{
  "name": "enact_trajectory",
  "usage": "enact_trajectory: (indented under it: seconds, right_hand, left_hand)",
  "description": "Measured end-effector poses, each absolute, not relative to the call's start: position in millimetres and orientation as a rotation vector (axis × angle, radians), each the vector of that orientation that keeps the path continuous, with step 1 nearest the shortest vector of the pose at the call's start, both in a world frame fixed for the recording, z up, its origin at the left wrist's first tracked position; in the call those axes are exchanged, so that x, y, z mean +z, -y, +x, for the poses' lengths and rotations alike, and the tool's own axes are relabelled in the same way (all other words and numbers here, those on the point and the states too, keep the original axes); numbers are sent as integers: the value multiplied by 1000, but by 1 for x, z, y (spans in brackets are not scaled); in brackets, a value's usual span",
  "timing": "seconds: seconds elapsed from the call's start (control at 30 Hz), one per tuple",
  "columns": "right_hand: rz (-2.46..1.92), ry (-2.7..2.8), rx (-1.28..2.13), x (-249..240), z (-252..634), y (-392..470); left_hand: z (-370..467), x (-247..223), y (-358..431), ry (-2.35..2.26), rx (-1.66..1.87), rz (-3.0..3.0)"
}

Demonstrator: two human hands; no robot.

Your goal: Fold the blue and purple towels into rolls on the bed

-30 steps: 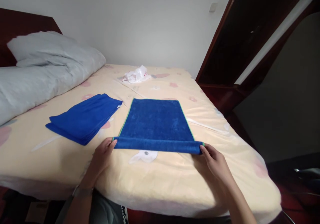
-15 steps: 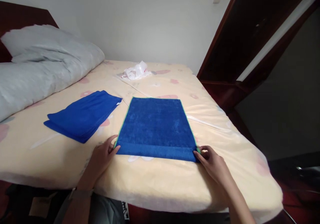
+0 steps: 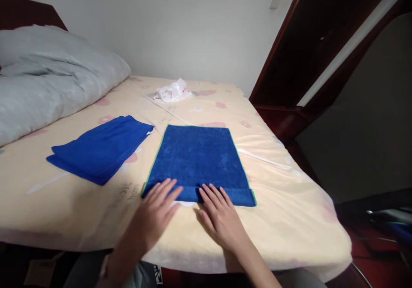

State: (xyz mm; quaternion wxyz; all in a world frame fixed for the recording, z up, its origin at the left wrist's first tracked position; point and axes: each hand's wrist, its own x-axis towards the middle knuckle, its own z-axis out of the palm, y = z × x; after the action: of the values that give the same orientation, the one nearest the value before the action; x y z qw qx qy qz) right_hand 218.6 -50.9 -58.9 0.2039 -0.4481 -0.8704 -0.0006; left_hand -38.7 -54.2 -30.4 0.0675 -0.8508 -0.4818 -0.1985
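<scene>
A dark blue towel (image 3: pixel 199 155) with a green edge lies flat on the bed, its near edge turned over in a narrow strip. Over the left part of that strip rests my left hand (image 3: pixel 157 210), fingers spread and holding nothing. My right hand (image 3: pixel 219 215) is open too, palm down, its fingertips on the strip near the middle. To the left lies a folded stack of brighter blue cloth (image 3: pixel 99 150) with a small white tag; neither hand touches it.
The bed (image 3: pixel 289 219) has a pale floral sheet. A crumpled white plastic bag (image 3: pixel 174 91) lies towards the wall. A grey quilt (image 3: pixel 58 73) is heaped at the left, and a dark wooden door frame (image 3: pixel 277 43) stands at the right.
Both hands have let go of the towel's near corners and moved inward along the folded strip, fingers now spread. The view has shifted slightly.
</scene>
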Motion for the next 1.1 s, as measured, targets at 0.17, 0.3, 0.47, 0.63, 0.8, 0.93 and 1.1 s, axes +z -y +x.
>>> enact_trajectory:
  seconds: [0.17,0.3,0.47,0.63,0.8,0.93,1.1]
  right_hand:
    - [-1344,2495,47,-69,222,44]
    - [-1408,2461,66,-74,251,39]
    - [-1524,2396,88,-83,285,37]
    - [-1596,2350,133,-82,304,34]
    - [-1534,2306,226,-75,317,31]
    - [-1500,2226,299,-76,329,29]
    - [-1512,2160,285,-84,348,25]
  left_hand:
    - [-17,-65,41,1410,-399,-2653]
    - [-63,-90,31,1580,-358,-2568]
    - [-90,-99,32,1722,-325,-2513]
    - [-88,-90,36,1770,-339,-2545]
    - [-93,-77,32,1749,-415,-2620]
    - [-101,-66,30,1729,-536,-2652]
    - [-109,-61,30,1795,-603,-2653]
